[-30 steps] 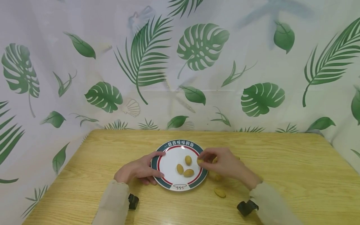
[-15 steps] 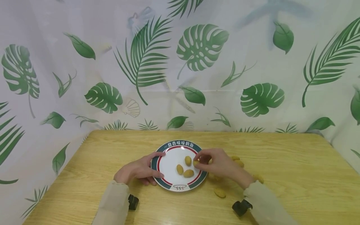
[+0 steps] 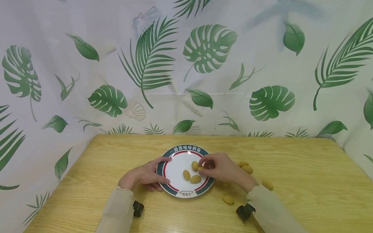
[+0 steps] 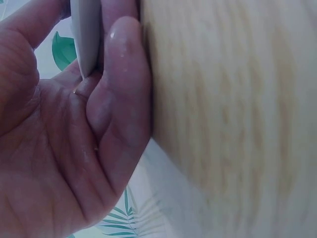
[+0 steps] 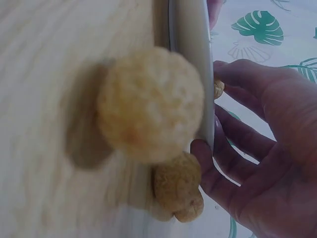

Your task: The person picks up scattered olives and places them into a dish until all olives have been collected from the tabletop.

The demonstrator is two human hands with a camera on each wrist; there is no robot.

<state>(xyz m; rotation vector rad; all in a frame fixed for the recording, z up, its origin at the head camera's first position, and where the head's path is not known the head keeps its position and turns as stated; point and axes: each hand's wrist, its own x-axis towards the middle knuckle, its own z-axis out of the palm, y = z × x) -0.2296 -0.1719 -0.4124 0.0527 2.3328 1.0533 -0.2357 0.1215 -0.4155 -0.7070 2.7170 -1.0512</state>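
A round white plate with a dark green rim and a red ring lies on the table. My left hand grips its left rim, some fingers over the rim and others underneath; the left wrist view shows the plate's edge between the fingers. Over the plate's right side, my right hand pinches a small oval, tan, rough-skinned nut between thumb and fingertips. Right beside it is another nut. Two similar nuts lie closer to me on the plate.
More tan nuts lie on the wooden table to the right: two together, one nut near the right sleeve and one nut in front. A leaf-patterned curtain stands behind the table.
My right hand has moved left, carrying the pinched nut from the plate's right rim to beside the upper nut on it. My left hand and the plate have stayed in place.
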